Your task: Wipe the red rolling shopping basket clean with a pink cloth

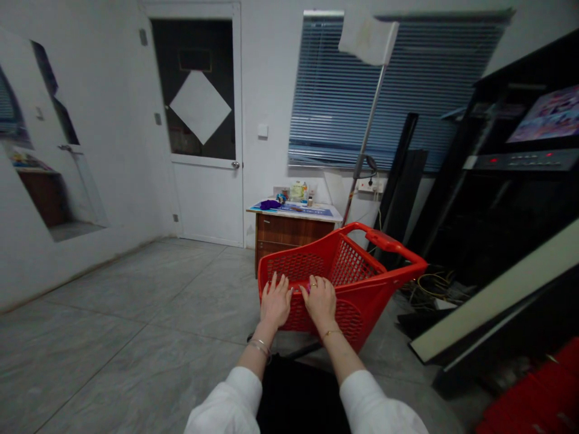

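Looking down from the head view, the person's two arms reach forward in white sleeves to a red plastic shopping basket with mesh walls (362, 304), which stands on the grey tiled floor (136, 313) just ahead, near the middle of the scene and tilted up towards the right. The left hand (275, 301) lies flat against the basket's near wall, its grip open, fingers spread and fingertips reaching the rim without closing on anything. The right hand (320, 299) sits just beside it, apart from it by a narrow gap; its grip is bent over the same near rim, hooked onto the basket. A ring shows on one right finger, a thin gold bracelet (332, 332) circles the right wrist and a silver bangle (260, 345) the left. The basket's red bar handle (389, 242) rises at its far right end.

Beyond the basket stands a brown wooden worktop with drawers (294, 232), carrying small bottles and a purple item. To its left is a white door with a dark glass pane (205, 199); above it hang blue slatted window blinds (407, 90). A grey metal pole (366, 132) leans against them. At the right stands a black cabinet with a lit screen (549, 114), with tangled yellow cables (429, 283) on the floor below.
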The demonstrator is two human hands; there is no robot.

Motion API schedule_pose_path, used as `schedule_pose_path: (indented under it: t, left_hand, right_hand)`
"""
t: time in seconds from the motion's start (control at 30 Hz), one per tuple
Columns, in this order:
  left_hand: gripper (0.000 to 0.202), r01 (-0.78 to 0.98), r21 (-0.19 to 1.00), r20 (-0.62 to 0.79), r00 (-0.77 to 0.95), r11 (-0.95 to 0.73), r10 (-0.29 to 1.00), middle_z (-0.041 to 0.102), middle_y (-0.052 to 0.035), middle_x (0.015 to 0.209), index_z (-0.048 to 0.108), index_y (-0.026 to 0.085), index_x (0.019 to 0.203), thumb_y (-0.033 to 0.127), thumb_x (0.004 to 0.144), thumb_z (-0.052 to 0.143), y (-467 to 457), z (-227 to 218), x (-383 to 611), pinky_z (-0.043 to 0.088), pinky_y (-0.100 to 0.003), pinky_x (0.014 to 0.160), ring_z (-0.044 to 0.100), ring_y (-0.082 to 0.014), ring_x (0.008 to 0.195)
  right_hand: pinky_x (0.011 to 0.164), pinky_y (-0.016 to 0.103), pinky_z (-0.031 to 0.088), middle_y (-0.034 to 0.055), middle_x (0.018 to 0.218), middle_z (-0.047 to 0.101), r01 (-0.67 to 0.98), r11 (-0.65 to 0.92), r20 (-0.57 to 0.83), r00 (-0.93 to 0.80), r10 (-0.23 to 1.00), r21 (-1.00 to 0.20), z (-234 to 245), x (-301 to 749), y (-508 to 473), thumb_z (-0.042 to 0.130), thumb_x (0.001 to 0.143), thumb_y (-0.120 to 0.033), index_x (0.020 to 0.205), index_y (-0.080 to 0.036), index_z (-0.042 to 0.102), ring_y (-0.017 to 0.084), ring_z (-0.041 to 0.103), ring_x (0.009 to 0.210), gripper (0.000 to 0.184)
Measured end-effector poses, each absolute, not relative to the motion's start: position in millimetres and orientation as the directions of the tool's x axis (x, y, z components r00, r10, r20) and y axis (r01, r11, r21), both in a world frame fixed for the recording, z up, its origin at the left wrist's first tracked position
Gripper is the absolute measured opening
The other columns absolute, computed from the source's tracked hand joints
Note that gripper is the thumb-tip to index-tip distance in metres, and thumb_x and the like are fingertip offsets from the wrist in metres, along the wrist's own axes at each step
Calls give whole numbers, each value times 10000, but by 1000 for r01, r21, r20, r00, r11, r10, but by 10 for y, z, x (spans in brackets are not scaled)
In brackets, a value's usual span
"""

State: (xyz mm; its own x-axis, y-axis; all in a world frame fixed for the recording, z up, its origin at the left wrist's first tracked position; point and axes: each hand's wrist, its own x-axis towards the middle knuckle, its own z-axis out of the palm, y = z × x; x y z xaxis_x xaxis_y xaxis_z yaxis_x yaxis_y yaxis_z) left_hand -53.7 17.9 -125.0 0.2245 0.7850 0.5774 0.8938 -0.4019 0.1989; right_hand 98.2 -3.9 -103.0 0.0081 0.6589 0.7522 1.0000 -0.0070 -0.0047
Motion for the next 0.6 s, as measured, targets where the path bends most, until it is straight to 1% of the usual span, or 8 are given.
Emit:
schedule_pose_path:
  t: [0.07, 0.13, 0.27, 0.37, 0.47, 0.53, 0.6]
  left_hand:
    - [478, 891, 189, 577, 240, -413, 781, 480, -33, 1485, 538, 207, 1385, 379, 1025, 274, 184, -1236, -595, 331, -471, 1154, 300, -259, 1457]
    - [483, 891, 184, 576, 244, -415, 780, 482, -31, 1484, 535, 198, 1387, 382, 1027, 270, 189, -1227, -641, 327, -468, 1158, 298, -261, 1458]
    - [477, 892, 188, 577, 237, -410, 782, 485, -25, 1482, 537, 211, 1385, 383, 1026, 274, 200, -1237, -657, 323, -475, 1162, 303, -262, 1456]
    - [471, 886, 206, 589, 228, -416, 776, 486, -28, 1480, 536, 213, 1387, 379, 1023, 287, 205, -1257, -608, 316, -479, 1165, 300, -261, 1458]
    - [473, 880, 229, 595, 211, -416, 775, 492, -34, 1475, 536, 207, 1387, 378, 1022, 290, 194, -1263, -539, 297, -489, 1173, 291, -260, 1461]
    - [475, 879, 237, 594, 206, -413, 778, 496, -35, 1472, 536, 205, 1387, 380, 1022, 287, 182, -1261, -499, 289, -494, 1176, 293, -260, 1461]
    - [475, 881, 239, 593, 202, -410, 779, 496, -35, 1472, 535, 212, 1387, 381, 1023, 282, 174, -1260, -475, 291, -500, 1173, 299, -261, 1458]
  right_hand:
    - [936, 347, 376, 115, 1085, 646, 998, 36, 744, -55, 666, 41, -1049, 984, -29, 480, 970, -314, 1206, -145, 608, 229, 525, 1040, 318]
    - [903, 325, 384, 102, 1063, 654, 994, 36, 720, -97, 687, 100, -1002, 1190, -23, 452, 974, -255, 1195, -153, 615, 208, 537, 990, 293]
    - [839, 311, 384, 99, 985, 657, 982, -81, 686, -60, 725, 171, -758, 1992, -30, 467, 954, -247, 1123, -159, 645, 199, 547, 910, 261]
    - [858, 320, 382, 117, 1024, 657, 971, -123, 697, -57, 715, 206, -591, 2517, -44, 439, 961, -261, 1168, -139, 627, 210, 548, 940, 305]
    - [879, 339, 378, 133, 1040, 658, 971, -141, 726, -46, 686, 195, -598, 2579, -34, 418, 962, -252, 1171, -123, 623, 222, 538, 963, 320]
    - [871, 342, 380, 132, 1001, 660, 978, -146, 744, -15, 668, 151, -712, 2314, -9, 398, 968, -239, 1118, -121, 640, 219, 537, 937, 308]
    - [859, 336, 388, 119, 961, 661, 989, -107, 749, -5, 663, 101, -871, 1877, 25, 374, 982, -232, 1071, -131, 651, 207, 541, 904, 307]
